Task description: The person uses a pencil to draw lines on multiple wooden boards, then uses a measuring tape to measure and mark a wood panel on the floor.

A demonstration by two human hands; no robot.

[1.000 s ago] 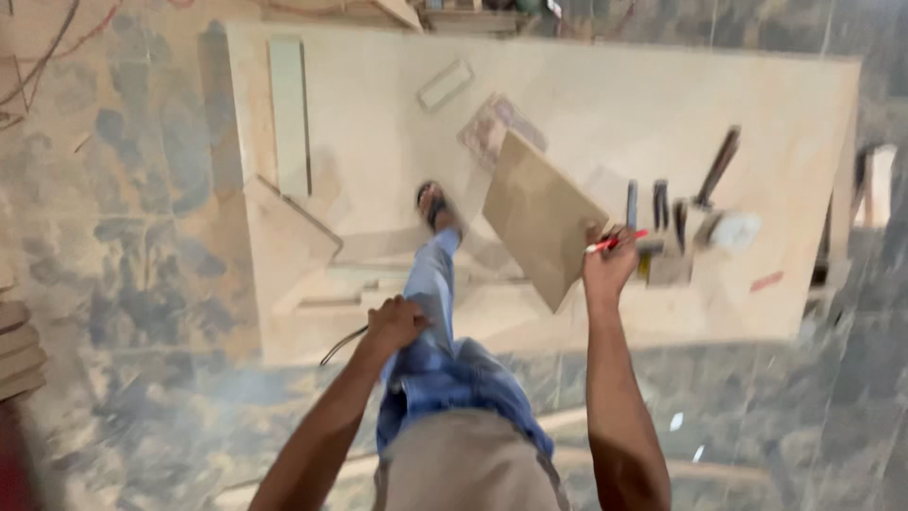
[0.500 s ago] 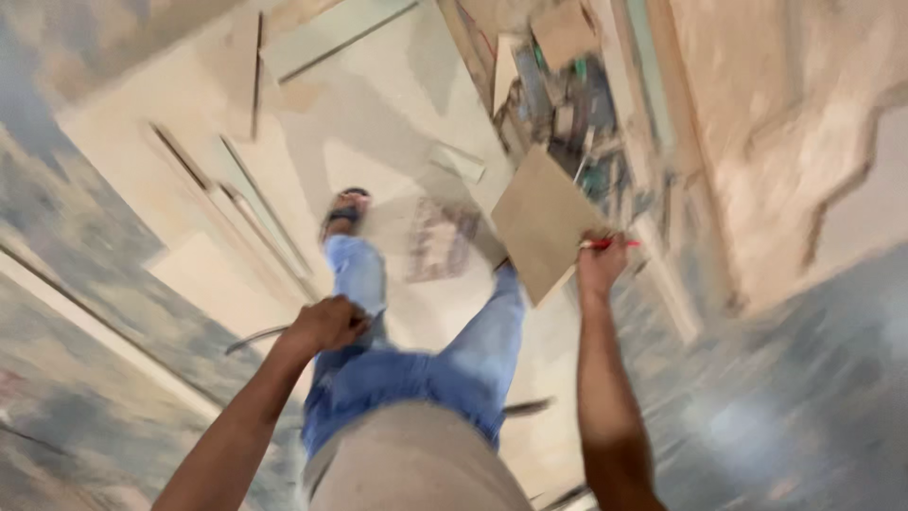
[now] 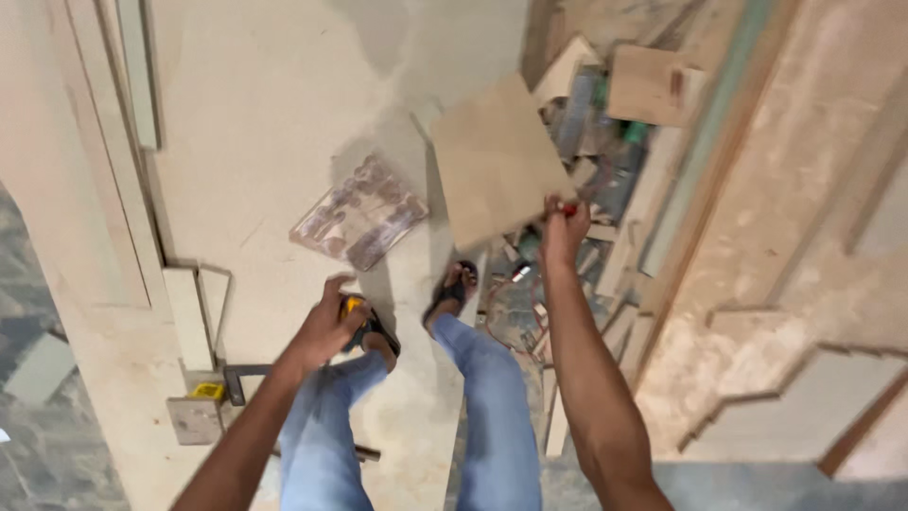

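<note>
My right hand is raised in front of me and grips a square brown board by its lower corner, together with a red pencil. My left hand hangs lower at my thigh, closed around a small yellow and black tool whose kind I cannot tell. Below them are my legs in blue jeans and a sandalled foot, standing on a large pale sheet laid on the floor.
A clear plastic compartment box lies on the sheet ahead of my left hand. A heap of offcuts and tools sits to the right of the board. Wooden strips and a small block lie left; stepped panels lie right.
The view has swung right as I walk across the sheet. My right hand keeps the board and pencil; the heap of offcuts and the plastic box are now close ahead.
</note>
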